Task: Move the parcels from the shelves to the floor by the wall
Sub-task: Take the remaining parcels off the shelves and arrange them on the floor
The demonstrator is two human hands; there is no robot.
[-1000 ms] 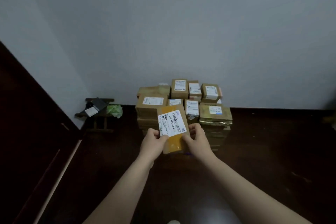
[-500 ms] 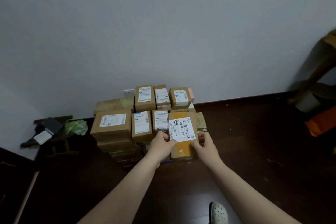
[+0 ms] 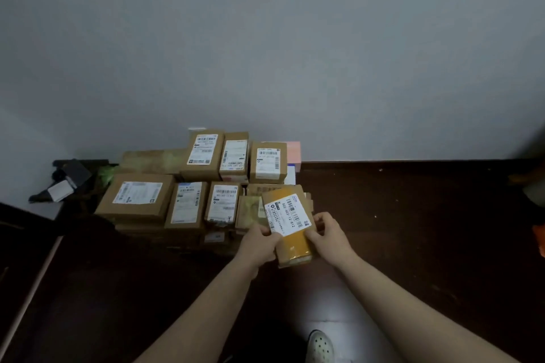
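Observation:
I hold a brown parcel point(image 3: 292, 227) wrapped in yellow tape, with a white barcode label on top, in front of me at the right end of the stack. My left hand point(image 3: 259, 242) grips its left edge and my right hand point(image 3: 327, 233) grips its right edge. The parcel hovers tilted just above the low front-right boxes. The stack of cardboard parcels point(image 3: 188, 183) stands on the dark floor against the white wall, several boxes wide and two rows deep.
A small dark stool point(image 3: 67, 183) with a grey and white item and a green bag point(image 3: 107, 172) sits left of the stack. A pink box point(image 3: 293, 152) leans at the wall behind the stack. My shoe point(image 3: 320, 346) shows at the bottom. Dark wooden floor stretches to the right.
I have stepped closer and the view has swung right. The parcel in both hands has moved forward and down toward the right end of the stack.

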